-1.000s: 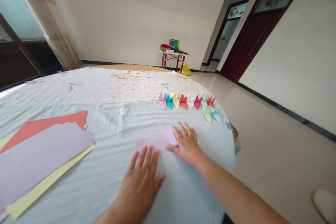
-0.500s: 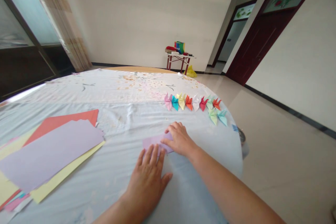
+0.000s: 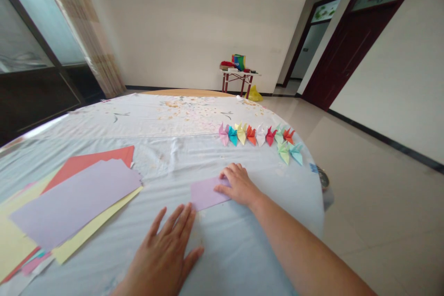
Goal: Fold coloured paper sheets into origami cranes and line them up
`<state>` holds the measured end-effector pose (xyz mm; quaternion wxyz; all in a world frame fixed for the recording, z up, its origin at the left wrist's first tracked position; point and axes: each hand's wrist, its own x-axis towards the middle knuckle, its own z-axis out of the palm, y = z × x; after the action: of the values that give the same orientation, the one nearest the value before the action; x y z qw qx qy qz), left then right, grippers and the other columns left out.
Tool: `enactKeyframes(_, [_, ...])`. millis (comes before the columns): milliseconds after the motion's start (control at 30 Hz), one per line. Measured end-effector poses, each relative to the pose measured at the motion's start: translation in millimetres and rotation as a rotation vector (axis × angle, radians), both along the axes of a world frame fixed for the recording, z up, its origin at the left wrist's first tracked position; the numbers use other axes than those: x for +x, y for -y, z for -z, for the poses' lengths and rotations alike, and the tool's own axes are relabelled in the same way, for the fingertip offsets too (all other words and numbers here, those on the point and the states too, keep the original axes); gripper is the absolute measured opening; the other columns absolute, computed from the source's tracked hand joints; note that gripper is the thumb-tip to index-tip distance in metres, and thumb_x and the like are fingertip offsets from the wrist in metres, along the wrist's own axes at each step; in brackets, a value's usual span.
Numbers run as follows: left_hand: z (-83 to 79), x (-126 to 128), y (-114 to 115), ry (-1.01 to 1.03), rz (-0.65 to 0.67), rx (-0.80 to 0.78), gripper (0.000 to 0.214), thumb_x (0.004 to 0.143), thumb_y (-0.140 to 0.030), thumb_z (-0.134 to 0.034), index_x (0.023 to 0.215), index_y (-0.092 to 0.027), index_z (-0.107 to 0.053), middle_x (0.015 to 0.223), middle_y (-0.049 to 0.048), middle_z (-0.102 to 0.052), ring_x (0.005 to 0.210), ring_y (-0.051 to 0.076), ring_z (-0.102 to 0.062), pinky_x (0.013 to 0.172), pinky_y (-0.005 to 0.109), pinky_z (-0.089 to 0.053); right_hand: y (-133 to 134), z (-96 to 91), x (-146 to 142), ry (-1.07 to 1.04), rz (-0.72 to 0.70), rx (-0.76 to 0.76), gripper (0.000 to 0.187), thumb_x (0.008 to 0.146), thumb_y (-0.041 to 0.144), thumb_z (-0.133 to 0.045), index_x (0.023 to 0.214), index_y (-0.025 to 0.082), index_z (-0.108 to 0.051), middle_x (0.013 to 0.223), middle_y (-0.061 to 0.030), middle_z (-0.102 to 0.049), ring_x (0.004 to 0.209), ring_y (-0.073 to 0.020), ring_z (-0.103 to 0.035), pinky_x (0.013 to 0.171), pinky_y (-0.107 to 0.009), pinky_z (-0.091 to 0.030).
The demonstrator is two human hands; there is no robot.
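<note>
A purple piece of paper [image 3: 207, 193], which looks folded into a rectangle, lies flat on the blue-white tablecloth [image 3: 239, 240]. My right hand [image 3: 239, 186] holds its right end, with curled fingers along the far side and the thumb on top. My left hand [image 3: 165, 245] is open and palm down on the cloth, fingers spread. Its index fingertip is at the paper's near left corner. Beyond my right hand stand several folded paper cranes [image 3: 250, 135] in pink, blue, yellow, orange, white, red and green.
Left of my hands lies a pile of coloured sheets, with a lilac sheet [image 3: 79, 201] on top and an orange sheet [image 3: 93, 164] and a yellow sheet [image 3: 100, 226] showing beneath. The round table's edge curves along the right. A small side table [image 3: 239, 74] stands by the wall.
My left hand has slid off the purple paper, left and toward me, uncovering its left part. My right hand stays on the right end. The view has shifted slightly.
</note>
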<state>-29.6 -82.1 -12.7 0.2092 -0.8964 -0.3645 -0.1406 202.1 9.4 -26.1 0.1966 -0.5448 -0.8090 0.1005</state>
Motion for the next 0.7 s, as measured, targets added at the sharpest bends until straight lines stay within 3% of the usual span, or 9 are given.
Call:
enactKeyframes(100, [-17.3, 7.0, -4.9, 0.022, -0.121, -0.079, 0.039, 0.082, -0.047, -0.043, 0.099, -0.017, -0.064, 0.102, 0.0099, -0.067, 0.097, 0.026, -0.057, 0.089, 0.043, -0.033, -2.3, -2.2, 2.0, 0.008, -0.034, -0.002, 0.039, 0.075, 0.051, -0.057, 0.101, 0.022, -0.057, 0.102, -0.0046, -0.052, 0.098, -0.0197, -0.041, 0.085, -0.035, -0.032])
enactKeyframes(167, [-30.8, 21.7, -10.3, 0.028, -0.222, -0.244, 0.033, 0.084, -0.042, -0.043, 0.09, -0.019, -0.065, 0.092, 0.0084, -0.066, 0.088, 0.025, -0.057, 0.082, 0.042, -0.037, -3.7, -4.0, 2.6, 0.027, -0.041, 0.01, 0.039, 0.076, 0.051, -0.056, 0.103, 0.023, -0.057, 0.102, -0.0046, -0.053, 0.099, -0.0201, -0.041, 0.085, -0.035, -0.031])
enactKeyframes(267, [-42.1, 48.2, -17.2, 0.081, -0.215, -0.379, 0.03, 0.086, -0.037, -0.039, 0.091, -0.021, -0.063, 0.085, 0.0063, -0.063, 0.084, 0.022, -0.056, 0.077, 0.04, -0.039, -5.2, -6.5, 1.8, 0.072, 0.001, 0.021, 0.037, 0.075, 0.052, -0.056, 0.098, 0.022, -0.06, 0.096, -0.0046, -0.056, 0.097, -0.0206, -0.043, 0.083, -0.035, -0.03])
enactKeyframes(367, [-36.5, 65.2, -20.8, 0.135, -0.171, -0.408, 0.027, 0.086, -0.034, -0.04, 0.098, -0.021, -0.06, 0.09, 0.0066, -0.061, 0.087, 0.022, -0.054, 0.078, 0.039, -0.039, -5.8, -8.5, 0.9, 0.096, 0.08, 0.003, 0.032, 0.076, 0.048, -0.056, 0.092, 0.021, -0.06, 0.088, -0.0041, -0.06, 0.091, -0.0197, -0.048, 0.08, -0.034, -0.029])
enactKeyframes(467, [-22.7, 66.6, -23.4, 0.163, -0.152, -0.436, 0.027, 0.084, -0.031, -0.043, 0.105, -0.021, -0.058, 0.101, 0.007, -0.06, 0.094, 0.023, -0.053, 0.082, 0.039, -0.038, -5.7, -10.2, 1.5, 0.079, 0.112, -0.042, 0.026, 0.079, 0.041, -0.053, 0.092, 0.019, -0.059, 0.078, -0.0023, -0.062, 0.082, -0.0174, -0.053, 0.077, -0.032, -0.031])
enactKeyframes(700, [-8.8, 48.7, -32.9, 0.248, -0.111, -0.491, 0.029, 0.082, -0.032, -0.046, 0.108, -0.023, -0.056, 0.107, 0.0065, -0.059, 0.098, 0.022, -0.052, 0.085, 0.038, -0.037, -7.6, -9.4, 3.4, -0.164, 0.001, -0.145, 0.022, 0.077, 0.024, -0.053, 0.098, 0.018, -0.059, 0.064, 0.0021, -0.059, 0.071, -0.014, -0.054, 0.075, -0.028, -0.036])
